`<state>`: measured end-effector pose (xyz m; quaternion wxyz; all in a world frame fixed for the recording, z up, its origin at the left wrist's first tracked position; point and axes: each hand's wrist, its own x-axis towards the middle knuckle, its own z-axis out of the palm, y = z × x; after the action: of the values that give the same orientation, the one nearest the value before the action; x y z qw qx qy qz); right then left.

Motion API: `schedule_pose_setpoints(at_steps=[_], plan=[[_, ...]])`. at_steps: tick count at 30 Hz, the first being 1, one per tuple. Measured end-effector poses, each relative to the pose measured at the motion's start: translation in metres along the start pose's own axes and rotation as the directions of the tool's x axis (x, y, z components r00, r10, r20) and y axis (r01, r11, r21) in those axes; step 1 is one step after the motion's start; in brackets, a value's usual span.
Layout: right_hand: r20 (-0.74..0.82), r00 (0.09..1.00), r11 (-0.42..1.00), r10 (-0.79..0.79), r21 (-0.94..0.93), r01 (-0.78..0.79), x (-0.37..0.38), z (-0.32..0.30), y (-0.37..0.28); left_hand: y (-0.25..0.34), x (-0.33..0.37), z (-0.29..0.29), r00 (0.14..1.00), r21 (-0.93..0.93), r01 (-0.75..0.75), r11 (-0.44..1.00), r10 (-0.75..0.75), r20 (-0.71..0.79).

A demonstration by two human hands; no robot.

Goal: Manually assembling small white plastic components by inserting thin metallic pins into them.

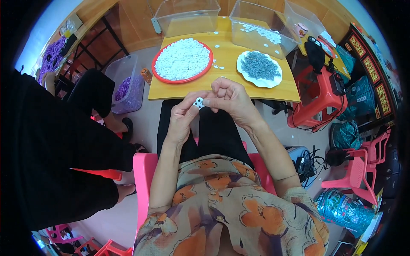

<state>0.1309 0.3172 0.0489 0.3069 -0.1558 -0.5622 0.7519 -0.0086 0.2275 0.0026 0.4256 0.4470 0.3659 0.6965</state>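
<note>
Between my two hands, just off the table's near edge and above my lap, is a small white lobed plastic piece [199, 102] with dark round spots. My left hand [183, 114] pinches it between thumb and fingers. The thumb of my right hand [234, 101] presses on the piece from the other side, its fingers curled; whether they hold another small part is hidden. Beyond my hands, a red round tray [210, 67] is heaped with small white plastic pieces [181, 59]. To its right, a white scalloped plate [270, 82] carries a pile of grey metal screws or pins [259, 65].
Clear plastic bins [188, 19] stand at the yellow table's [222, 38] far side; one [265, 27] holds white pieces. A person in black [64, 145] sits at my left, by a bin of purple items [128, 87]. Red stacked stools [314, 100] and cables [314, 164] are on my right.
</note>
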Motion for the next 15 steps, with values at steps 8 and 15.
schedule_pose_setpoints(at_steps=[8,15], plan=[[0.057,0.995,0.990,0.076,0.116,-0.082,-0.0019,0.0021,0.0001,-0.0044,-0.0008,0.0071,0.978,0.074,-0.206,0.976,0.207,0.003],[0.104,0.977,0.981,0.187,-0.074,-0.180,-0.0022,0.0058,0.0008,-0.0096,-0.0033,0.0058,0.974,-0.083,-0.166,0.983,0.151,-0.167]])
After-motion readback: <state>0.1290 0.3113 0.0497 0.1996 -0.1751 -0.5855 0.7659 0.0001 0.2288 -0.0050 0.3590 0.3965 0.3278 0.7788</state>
